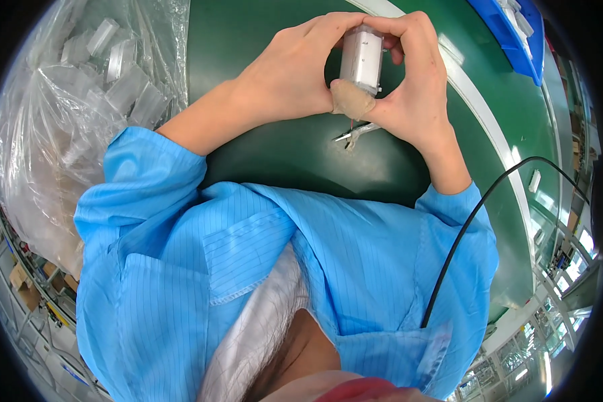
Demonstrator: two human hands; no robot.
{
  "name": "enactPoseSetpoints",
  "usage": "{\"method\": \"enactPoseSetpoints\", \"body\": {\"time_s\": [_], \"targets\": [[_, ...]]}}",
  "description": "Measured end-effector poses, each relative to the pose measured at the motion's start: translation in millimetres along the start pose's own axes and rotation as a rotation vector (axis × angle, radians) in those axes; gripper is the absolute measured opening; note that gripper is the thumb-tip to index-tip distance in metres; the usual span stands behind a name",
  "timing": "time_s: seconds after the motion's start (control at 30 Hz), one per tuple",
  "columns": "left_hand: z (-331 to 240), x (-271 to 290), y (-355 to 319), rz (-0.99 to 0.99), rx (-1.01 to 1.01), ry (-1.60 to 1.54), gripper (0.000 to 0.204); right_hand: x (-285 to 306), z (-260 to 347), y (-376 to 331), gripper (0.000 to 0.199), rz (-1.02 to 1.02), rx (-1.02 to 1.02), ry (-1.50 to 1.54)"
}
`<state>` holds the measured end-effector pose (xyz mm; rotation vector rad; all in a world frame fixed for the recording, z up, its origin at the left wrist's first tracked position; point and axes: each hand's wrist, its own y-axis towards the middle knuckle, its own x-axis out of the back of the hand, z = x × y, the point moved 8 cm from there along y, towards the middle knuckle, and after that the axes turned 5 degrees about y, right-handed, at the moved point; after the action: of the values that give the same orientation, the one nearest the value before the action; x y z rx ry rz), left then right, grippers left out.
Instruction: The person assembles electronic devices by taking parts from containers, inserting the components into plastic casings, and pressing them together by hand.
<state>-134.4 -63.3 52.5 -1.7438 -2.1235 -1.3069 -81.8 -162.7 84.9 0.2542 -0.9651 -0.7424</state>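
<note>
Between my hands, above the green work surface, is a small white rectangular block (362,59) with clear plastic about its edges. My left hand (295,70) grips it from the left, fingers at its far end and thumb at its near end. A beige covering like a finger cot (352,99) is at that thumb's tip. My right hand (419,84) curls round the other side, its index finger at the far end and its thumb near the close end. Just below the block shows a thin pointed metal tool (358,132); whether my right hand touches it, I cannot tell.
At the left lies a large clear plastic bag (43,141) holding several clear boxy pieces (127,87). A blue bin (526,63) with white parts stands at the far right. A white curved strip (479,107) crosses the green table (275,157). A black cable (459,231) hangs at the right.
</note>
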Motion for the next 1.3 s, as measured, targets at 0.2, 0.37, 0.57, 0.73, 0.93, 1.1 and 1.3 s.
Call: {"method": "enactPoseSetpoints", "body": {"time_s": [0.2, 0.37, 0.57, 0.73, 0.93, 1.1, 1.3], "targets": [[9.9, -0.2, -1.2, 0.054, 0.101, -0.234, 0.085, 7.0, 7.1, 7.8, 0.078, 0.083, 0.062, 0.107], [6.4, -1.3, -1.2, 0.082, 0.085, -0.200, 0.087, 8.8, 5.3, 4.2, 0.081, 0.190, 0.002, 0.084], [-3.9, 0.3, -1.6, 0.018, -0.010, -0.080, 0.082, 20.4, 4.7, -4.1, 0.066, -0.202, 0.628, 0.747], [-7.0, 10.5, 1.6, -0.089, -0.083, 0.015, 0.081, 2.2, -11.0, 0.5, 0.080, 0.127, 0.074, 0.318], [-6.5, 10.8, 1.3, -0.137, -0.128, 0.041, 0.081, 4.8, -16.6, 1.1, 0.079, 0.125, 0.110, 0.314], [3.8, 7.6, 0.3, -0.097, -0.066, 0.110, 0.080, -1.8, -9.4, 4.3, 0.078, 0.114, 0.091, 0.251], [-1.9, 11.0, -0.4, -0.137, -0.056, 0.123, 0.067, -6.6, -11.4, 2.1, 0.071, 0.085, 0.008, 0.187]]}}
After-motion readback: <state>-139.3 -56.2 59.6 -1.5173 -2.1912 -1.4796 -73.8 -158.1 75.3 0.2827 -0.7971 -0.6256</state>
